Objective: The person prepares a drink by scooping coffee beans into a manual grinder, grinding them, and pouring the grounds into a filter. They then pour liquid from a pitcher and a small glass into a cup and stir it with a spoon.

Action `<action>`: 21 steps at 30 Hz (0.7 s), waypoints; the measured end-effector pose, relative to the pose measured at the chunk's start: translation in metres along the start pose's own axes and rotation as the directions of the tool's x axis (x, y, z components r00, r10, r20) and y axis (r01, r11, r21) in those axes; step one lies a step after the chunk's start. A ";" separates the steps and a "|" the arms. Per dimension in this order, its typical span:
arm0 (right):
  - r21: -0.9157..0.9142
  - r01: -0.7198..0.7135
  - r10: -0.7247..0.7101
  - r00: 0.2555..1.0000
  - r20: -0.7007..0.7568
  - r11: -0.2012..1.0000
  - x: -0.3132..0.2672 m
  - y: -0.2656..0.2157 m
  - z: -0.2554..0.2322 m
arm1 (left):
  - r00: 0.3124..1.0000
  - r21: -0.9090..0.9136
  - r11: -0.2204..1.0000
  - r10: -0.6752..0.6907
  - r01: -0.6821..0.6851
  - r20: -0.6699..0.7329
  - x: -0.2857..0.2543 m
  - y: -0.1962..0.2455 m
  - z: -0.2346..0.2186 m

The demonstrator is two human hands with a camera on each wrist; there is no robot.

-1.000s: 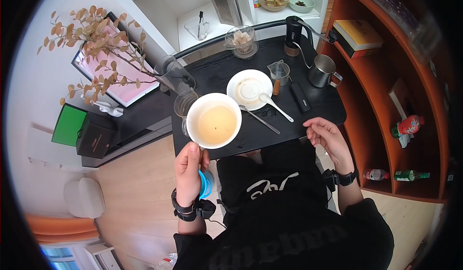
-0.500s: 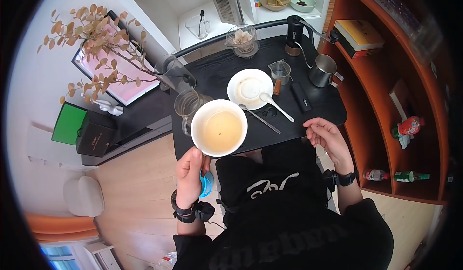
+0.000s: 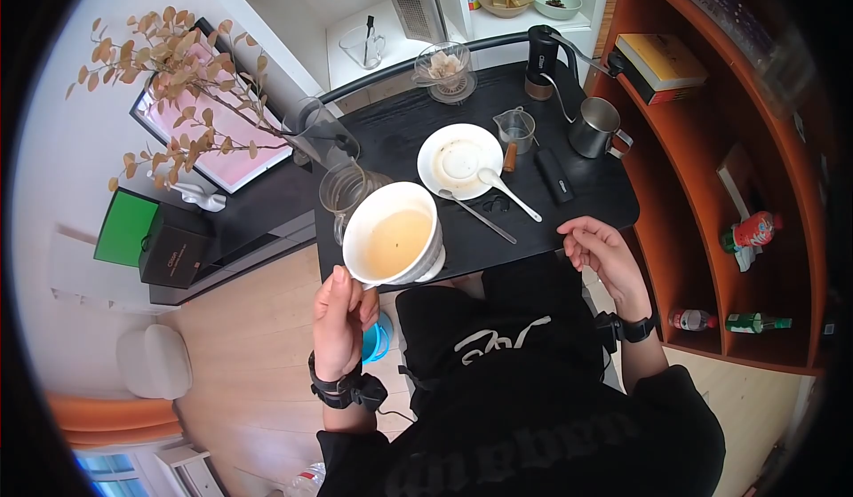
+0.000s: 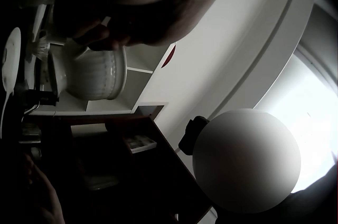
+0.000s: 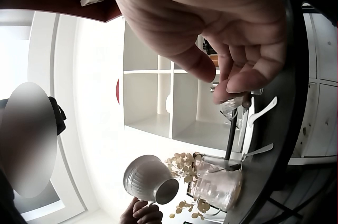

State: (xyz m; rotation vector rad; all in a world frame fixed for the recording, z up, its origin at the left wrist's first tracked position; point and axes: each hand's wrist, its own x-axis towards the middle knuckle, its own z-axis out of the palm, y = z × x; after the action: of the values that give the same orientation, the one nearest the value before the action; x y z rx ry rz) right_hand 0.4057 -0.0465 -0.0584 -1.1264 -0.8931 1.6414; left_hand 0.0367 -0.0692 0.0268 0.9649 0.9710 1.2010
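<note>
My left hand [image 3: 340, 324] grips the handle of a white cup [image 3: 362, 215] with fingers curled and thumb on top. The cup is raised off the table and tips a little, so its ribbed outside and foot show; a milky tan drink [image 3: 397, 241] lies inside. In the right wrist view the cup [image 5: 148, 177] hangs beside the leafy branches. My right hand [image 3: 604, 255] holds nothing and stays near the table's front edge, its fingers loosely bent. A white saucer [image 3: 433, 166], a white spoon [image 3: 515, 197] and a metal stirring spoon [image 3: 480, 218] lie between the hands.
On the black table [image 3: 391, 124] stand a glass server [image 3: 348, 190], a glass dripper [image 3: 444, 75], a small glass pitcher [image 3: 515, 128], a black grinder [image 3: 539, 66] and a steel jug [image 3: 593, 131]. A brown bookshelf [image 3: 675, 142] borders the right side.
The cup first moved toward my body, then slightly left, and has tilted so its outer side and foot show. My left hand moved with it. The right hand has not moved.
</note>
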 end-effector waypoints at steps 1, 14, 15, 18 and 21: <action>0.003 0.000 0.000 1.000 0.001 1.000 0.000 0.000 0.000 | 1.000 0.054 0.998 0.020 -0.019 -0.021 0.002 -0.001 0.002; 0.007 0.001 -0.001 1.000 -0.003 1.000 -0.006 0.003 -0.002 | 0.999 0.197 0.980 0.012 -0.004 -0.044 0.117 -0.067 0.023; 0.009 0.001 -0.001 1.000 -0.006 1.000 -0.007 0.004 -0.004 | 0.999 0.187 0.982 0.014 -0.008 -0.031 0.124 -0.072 0.024; 0.017 -0.002 0.002 1.000 -0.021 1.000 -0.010 0.007 -0.007 | 1.000 0.164 0.986 0.007 -0.005 -0.010 0.140 -0.081 0.028; 0.016 -0.005 0.006 1.000 -0.025 1.000 -0.009 0.010 -0.010 | 1.000 0.155 0.988 0.002 -0.001 -0.006 0.150 -0.090 0.030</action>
State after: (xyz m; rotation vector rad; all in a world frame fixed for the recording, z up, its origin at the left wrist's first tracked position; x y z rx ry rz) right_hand 0.4139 -0.0576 -0.0681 -1.1371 -0.8603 1.6328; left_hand 0.1062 0.0672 -0.0625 1.0850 1.0805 1.1426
